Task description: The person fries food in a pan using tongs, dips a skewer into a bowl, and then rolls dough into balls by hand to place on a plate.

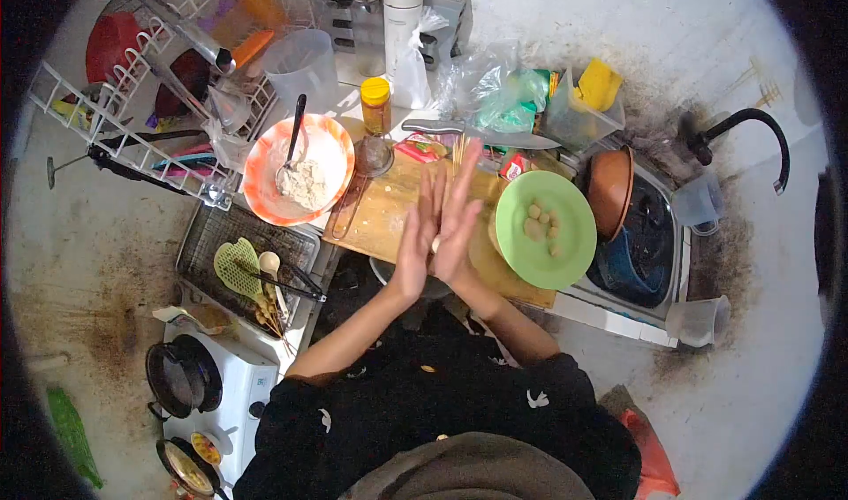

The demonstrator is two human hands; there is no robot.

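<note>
Palms pressed together over the cutting board.
Fingers of the left hand [417, 235] and right hand [458, 222] lie flat, squeezing a small dough ball [435, 246] between them, above the cutting board [384, 208], beside the green plate [545, 230] of balls and the orange bowl [299, 169].

1. Bare cutting board [380, 217] ahead of the pressed hands offers free passage
2. Orange bowl [299, 170] with spoon blocks the left
3. Green plate [565, 253] blocks the right
4. Jar [375, 104] and knife [477, 133] crowd behind
</note>
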